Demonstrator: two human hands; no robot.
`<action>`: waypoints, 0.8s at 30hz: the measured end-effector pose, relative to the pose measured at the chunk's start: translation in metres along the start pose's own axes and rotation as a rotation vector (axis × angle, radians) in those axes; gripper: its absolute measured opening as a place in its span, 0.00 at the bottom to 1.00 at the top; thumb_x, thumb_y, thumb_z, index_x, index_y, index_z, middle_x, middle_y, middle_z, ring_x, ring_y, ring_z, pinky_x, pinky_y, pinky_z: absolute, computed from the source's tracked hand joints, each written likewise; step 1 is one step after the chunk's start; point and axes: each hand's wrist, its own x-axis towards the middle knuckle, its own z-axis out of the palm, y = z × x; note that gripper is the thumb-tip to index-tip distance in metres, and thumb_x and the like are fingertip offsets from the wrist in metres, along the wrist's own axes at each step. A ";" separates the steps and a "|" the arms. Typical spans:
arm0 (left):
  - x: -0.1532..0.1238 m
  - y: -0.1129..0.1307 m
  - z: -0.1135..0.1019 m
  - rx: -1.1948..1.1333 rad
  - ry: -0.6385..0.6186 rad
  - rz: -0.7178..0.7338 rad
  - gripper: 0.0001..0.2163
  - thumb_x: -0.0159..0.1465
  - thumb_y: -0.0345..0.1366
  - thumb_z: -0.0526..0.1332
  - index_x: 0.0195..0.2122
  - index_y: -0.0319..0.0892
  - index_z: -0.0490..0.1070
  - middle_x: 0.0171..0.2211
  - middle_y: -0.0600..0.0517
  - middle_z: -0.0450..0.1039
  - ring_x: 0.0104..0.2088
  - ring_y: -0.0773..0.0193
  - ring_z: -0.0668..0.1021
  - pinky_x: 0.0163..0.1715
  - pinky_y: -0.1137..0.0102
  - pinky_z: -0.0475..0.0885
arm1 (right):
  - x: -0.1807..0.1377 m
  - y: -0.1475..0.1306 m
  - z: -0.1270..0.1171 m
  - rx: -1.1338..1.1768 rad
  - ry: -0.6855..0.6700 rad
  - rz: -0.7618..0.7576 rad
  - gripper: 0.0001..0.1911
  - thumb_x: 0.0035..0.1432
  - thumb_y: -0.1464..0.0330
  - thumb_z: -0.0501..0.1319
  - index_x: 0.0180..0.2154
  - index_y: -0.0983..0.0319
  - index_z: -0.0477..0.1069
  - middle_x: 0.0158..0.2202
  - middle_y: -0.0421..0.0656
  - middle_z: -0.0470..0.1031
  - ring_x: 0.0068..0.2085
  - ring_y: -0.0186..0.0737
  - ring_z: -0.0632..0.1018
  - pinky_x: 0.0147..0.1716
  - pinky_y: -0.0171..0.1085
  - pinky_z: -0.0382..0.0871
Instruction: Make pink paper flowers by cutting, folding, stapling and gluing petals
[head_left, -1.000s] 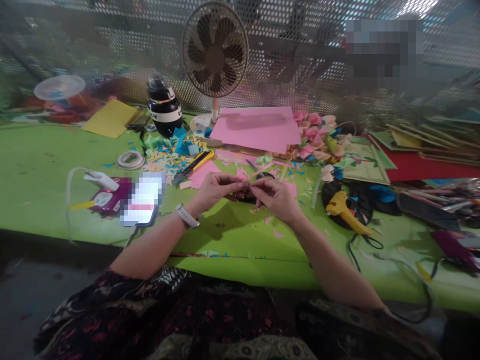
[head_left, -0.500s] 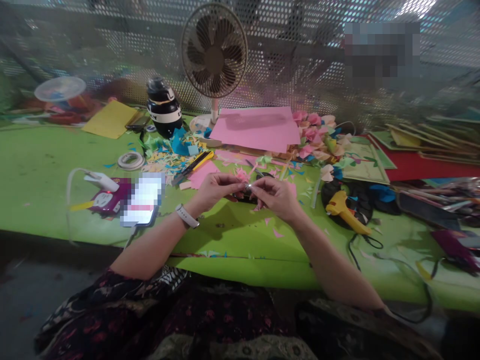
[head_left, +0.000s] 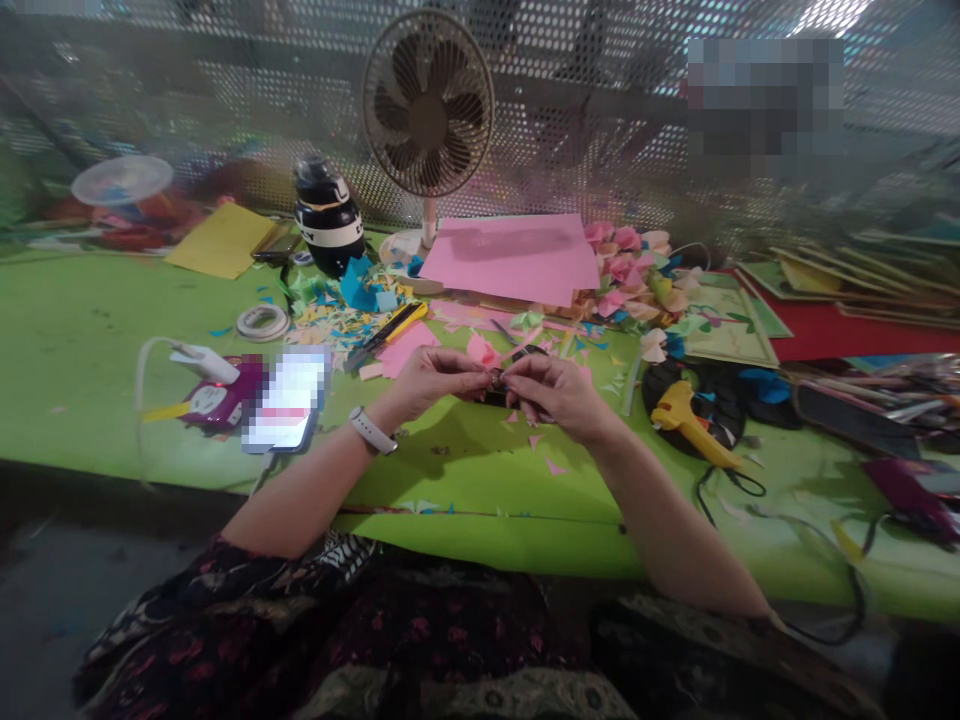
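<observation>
1. Your left hand (head_left: 435,378) and right hand (head_left: 559,392) meet at frame centre, fingertips pinching one small pink paper piece (head_left: 496,378) just above the table (head_left: 90,340).
2. I judge the grip fragile: pull unevenly and the piece tears or slips.
3. Drop it and it may vanish among the scraps (head_left: 544,452) below.
4. The glue gun (head_left: 686,418), right of centre, sits near your right forearm; a sweep could snag it.
</observation>
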 end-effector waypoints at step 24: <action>-0.002 0.001 0.007 0.036 0.024 0.036 0.13 0.48 0.46 0.75 0.28 0.42 0.81 0.26 0.51 0.79 0.25 0.69 0.76 0.27 0.72 0.72 | 0.000 0.003 0.001 0.012 -0.088 0.020 0.19 0.52 0.54 0.70 0.31 0.62 0.69 0.24 0.36 0.75 0.15 0.23 0.66 0.11 0.26 0.54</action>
